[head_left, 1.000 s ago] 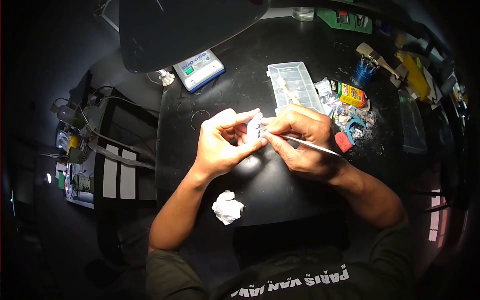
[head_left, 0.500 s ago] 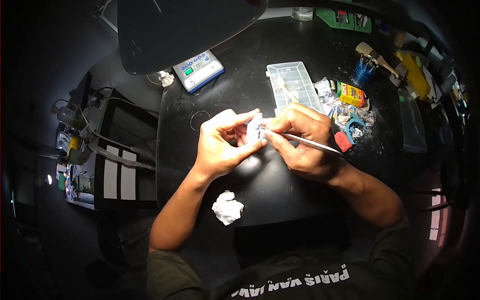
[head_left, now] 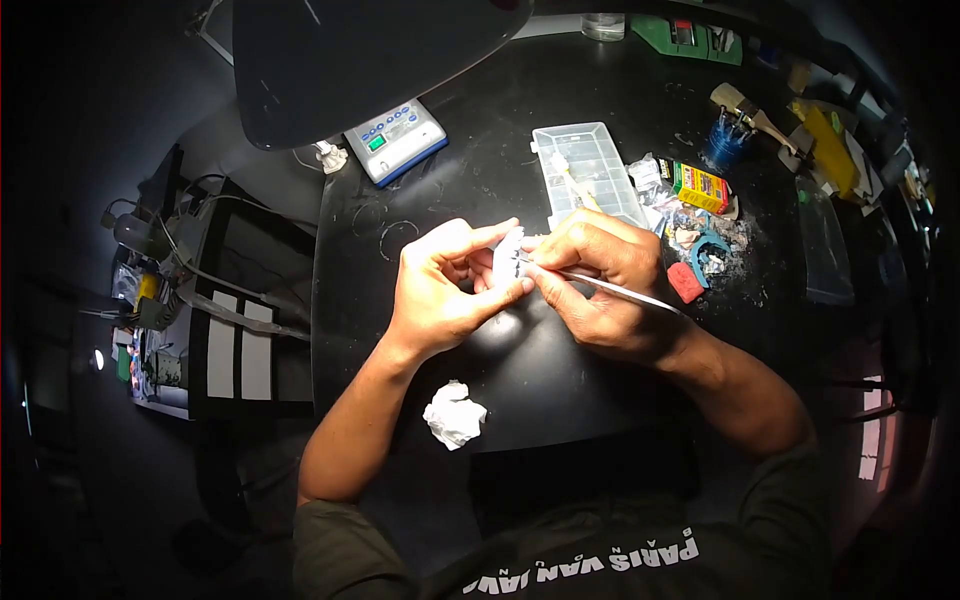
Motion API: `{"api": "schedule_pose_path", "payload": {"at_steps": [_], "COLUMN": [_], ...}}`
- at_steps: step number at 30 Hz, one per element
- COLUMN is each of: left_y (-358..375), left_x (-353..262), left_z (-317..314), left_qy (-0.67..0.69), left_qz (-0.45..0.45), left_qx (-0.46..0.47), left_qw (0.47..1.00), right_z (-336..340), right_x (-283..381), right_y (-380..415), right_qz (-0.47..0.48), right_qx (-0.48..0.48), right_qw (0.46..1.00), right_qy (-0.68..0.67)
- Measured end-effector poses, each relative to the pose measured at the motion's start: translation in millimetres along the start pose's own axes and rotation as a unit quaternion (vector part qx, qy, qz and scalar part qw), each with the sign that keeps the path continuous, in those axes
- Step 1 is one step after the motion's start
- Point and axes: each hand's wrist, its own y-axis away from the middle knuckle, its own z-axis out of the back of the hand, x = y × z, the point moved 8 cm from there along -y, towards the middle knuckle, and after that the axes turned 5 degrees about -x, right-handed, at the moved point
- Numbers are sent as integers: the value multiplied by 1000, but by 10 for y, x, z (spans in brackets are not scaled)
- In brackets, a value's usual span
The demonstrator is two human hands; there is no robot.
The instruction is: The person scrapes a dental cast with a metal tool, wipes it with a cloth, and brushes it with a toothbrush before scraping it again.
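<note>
My left hand is closed around a small whitish curved piece, which has dark marks along its right side and looks like a plaster dental cast. My right hand pinches a slim, pale-handled tool like a pen. The tool's tip meets the marked side of the piece, but its exact shape is too small to make out. Both hands are close together above the black table, under bright light. Below them lies a crumpled white tissue.
A black lamp shade hangs over the table's far left, by a grey-blue control box. To the right are a clear compartment case, a yellow-red box, a blue curved piece, a red block and a blue brush cup.
The tool's handle has tilted slightly, and its tip has shifted a little on the piece. My left hand and the piece look nearly still.
</note>
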Motion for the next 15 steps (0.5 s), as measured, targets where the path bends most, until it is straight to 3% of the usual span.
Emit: {"api": "schedule_pose_path", "payload": {"at_steps": [15], "left_y": [4], "left_x": [28], "left_z": [6], "left_qy": [-14], "left_qz": [-16], "left_qx": [0], "left_qw": [1000], "right_z": [29], "right_x": [-32], "right_y": [-9], "right_qz": [-34], "right_qx": [-10], "right_qw": [999], "right_qy": [3]}}
